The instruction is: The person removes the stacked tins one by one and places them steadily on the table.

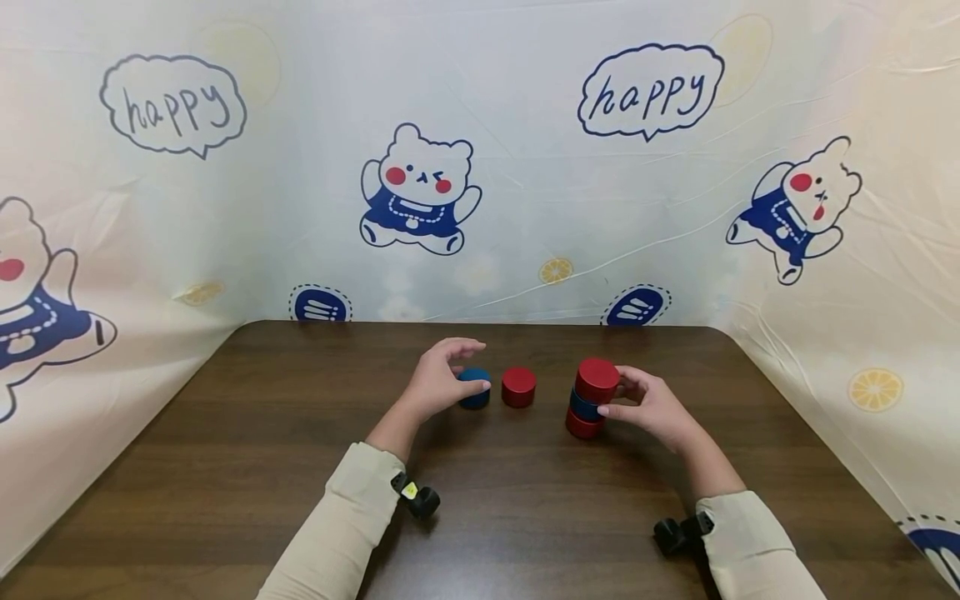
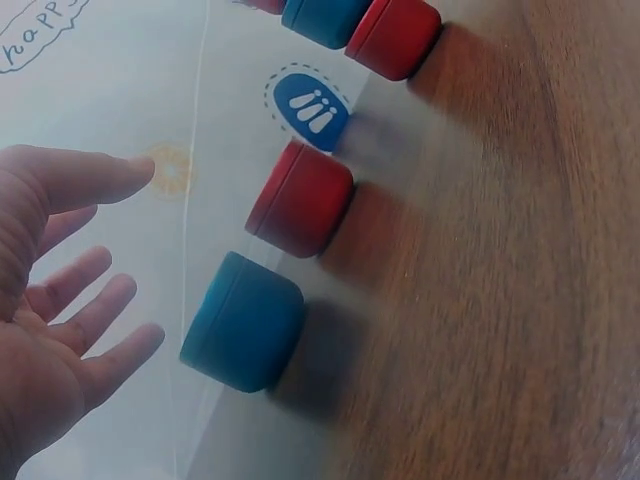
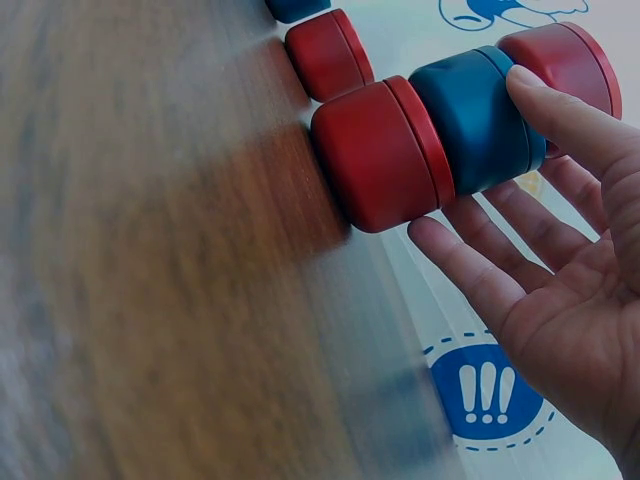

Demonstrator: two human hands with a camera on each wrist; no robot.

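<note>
My left hand [image 1: 442, 383] reaches around a small blue round lidded jar [image 1: 474, 400] with thumb and fingers spread. In the left wrist view that blue jar [image 2: 245, 322] stands apart from the fingers. My right hand [image 1: 652, 408] is at a stack of three jars: a red one [image 1: 585, 427] at the bottom, a blue one [image 1: 583, 407] in the middle and a red one [image 1: 597, 380] on top. Its thumb presses the middle blue jar [image 3: 475, 125], while the other fingers reach behind the stack, some tips hidden.
A single red jar [image 1: 518, 388] stands between the left blue jar and the stack. All rest on a brown wooden table [image 1: 510, 517]. A printed cloth [image 1: 525, 200] hangs behind and beside the table. Each wrist wears a black camera, as at the left cuff [image 1: 416, 496].
</note>
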